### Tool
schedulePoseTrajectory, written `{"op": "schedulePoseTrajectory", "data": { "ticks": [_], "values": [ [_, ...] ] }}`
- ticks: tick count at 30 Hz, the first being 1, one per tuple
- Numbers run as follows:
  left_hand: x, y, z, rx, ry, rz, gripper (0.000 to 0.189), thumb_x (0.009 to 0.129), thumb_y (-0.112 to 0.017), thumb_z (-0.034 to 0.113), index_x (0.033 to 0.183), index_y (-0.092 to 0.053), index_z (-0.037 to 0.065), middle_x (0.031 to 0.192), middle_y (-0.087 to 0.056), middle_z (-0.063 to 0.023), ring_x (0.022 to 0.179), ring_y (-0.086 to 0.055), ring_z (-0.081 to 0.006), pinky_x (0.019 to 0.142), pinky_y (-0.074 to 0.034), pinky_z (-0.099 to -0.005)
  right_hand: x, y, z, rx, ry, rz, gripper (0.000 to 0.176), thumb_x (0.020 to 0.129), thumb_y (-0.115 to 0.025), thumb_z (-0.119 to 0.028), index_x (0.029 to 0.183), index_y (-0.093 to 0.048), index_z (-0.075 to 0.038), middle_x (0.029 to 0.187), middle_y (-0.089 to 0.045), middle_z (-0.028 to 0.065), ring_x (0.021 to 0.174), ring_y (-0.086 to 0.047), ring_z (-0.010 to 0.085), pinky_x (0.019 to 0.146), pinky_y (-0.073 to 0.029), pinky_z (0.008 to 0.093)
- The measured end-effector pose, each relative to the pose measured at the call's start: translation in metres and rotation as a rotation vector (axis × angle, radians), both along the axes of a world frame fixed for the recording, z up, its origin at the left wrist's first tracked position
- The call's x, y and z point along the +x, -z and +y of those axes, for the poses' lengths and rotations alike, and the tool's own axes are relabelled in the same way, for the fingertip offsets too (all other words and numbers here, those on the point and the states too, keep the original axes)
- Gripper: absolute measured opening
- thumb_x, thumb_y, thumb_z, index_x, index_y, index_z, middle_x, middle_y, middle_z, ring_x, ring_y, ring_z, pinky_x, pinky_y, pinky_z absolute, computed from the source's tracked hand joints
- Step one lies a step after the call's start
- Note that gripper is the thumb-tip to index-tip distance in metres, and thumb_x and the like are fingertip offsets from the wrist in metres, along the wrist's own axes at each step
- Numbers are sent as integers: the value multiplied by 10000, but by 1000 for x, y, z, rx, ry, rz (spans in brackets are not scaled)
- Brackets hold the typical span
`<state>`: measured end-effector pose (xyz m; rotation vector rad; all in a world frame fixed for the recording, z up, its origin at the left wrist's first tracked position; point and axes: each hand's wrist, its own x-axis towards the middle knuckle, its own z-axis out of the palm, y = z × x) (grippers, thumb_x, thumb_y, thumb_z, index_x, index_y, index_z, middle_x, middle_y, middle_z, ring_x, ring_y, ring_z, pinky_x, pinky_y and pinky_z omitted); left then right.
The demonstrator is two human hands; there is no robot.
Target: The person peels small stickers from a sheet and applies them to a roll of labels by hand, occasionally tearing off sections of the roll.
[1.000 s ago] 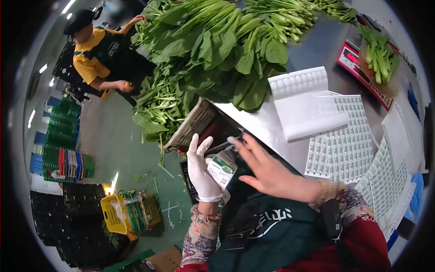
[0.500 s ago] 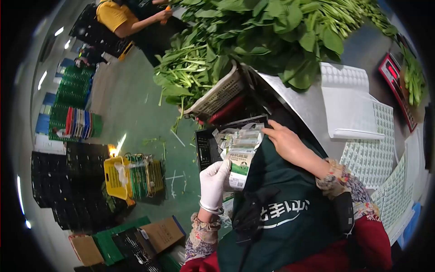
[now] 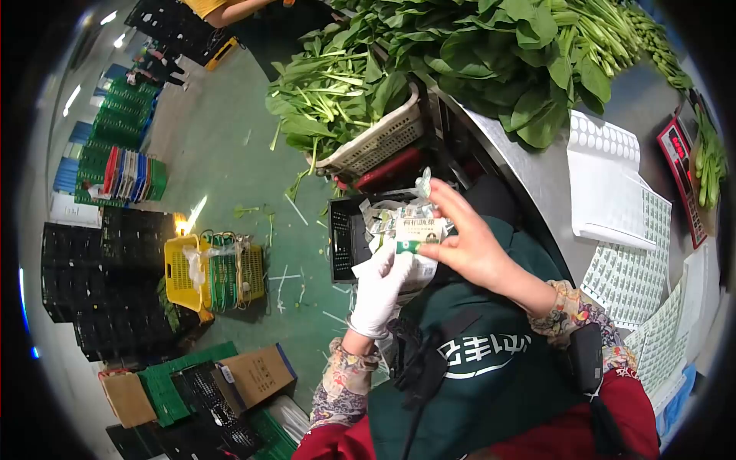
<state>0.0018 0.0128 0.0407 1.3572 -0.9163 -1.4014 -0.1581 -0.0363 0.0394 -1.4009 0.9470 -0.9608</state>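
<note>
My left hand (image 3: 381, 287), in a white glove, pinches the lower left part of a printed plastic bag (image 3: 418, 232) with a green and white vegetable label. My bare right hand (image 3: 479, 249) has its thumb on the bag's right edge, with the fingers raised behind it. At those fingertips sticks up a crumpled bit of clear plastic (image 3: 424, 184). Beneath and behind the hands, a black crate (image 3: 340, 245) holds more printed bags, partly hidden by my hands and the dark green apron (image 3: 491, 307).
Leafy greens fill a beige basket (image 3: 376, 142) and pile up on the metal table (image 3: 498, 130). Sticker sheets (image 3: 632, 268) and a red scale (image 3: 682, 169) lie at the right. Across the floor stand a yellow basket (image 3: 180, 284) and black crates (image 3: 123, 268). A co-worker's arm (image 3: 230, 11) shows at the top.
My right hand has lifted off the crate side and moved onto the bag, its thumb against the label. The bag is raised slightly and turned. The view has shifted a little; the co-worker shows less.
</note>
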Motion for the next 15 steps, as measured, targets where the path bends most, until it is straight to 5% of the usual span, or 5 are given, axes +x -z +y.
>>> {"op": "schedulePoseTrajectory", "data": {
  "ticks": [2,5,11,15],
  "values": [
    [20,11,6,36,206,-43,208,880,-602,171,974,-612,-14,867,-636,-23,768,-575,-79,714,-478,-236,-2,-4,-10,-11,98,-106,701,699,-664,25,1332,-366,-26,1422,-281,83,989,-482,162,691,-520,244],
    [21,18,15,196,66,-11,197,895,-579,149,975,-617,-27,873,-640,-33,753,-574,-66,692,-477,-223,-11,6,-27,31,220,-183,724,703,-648,36,1356,-344,-46,1416,-292,73,929,-500,138,686,-519,244],
    [22,15,4,92,49,-134,274,922,-523,177,1079,-600,-34,924,-644,-37,764,-569,-58,690,-478,-224,11,13,16,156,-209,-13,706,747,-640,10,1364,-297,-7,1321,-379,167,726,-597,147,673,-513,273],
    [7,4,0,40,10,-220,191,902,-562,141,950,-637,-28,830,-634,-3,732,-530,-34,644,-441,-200,10,-1,16,62,-236,106,709,758,-637,-1,1372,-284,-16,1305,-393,205,743,-602,177,709,-505,275]
  ]
}}
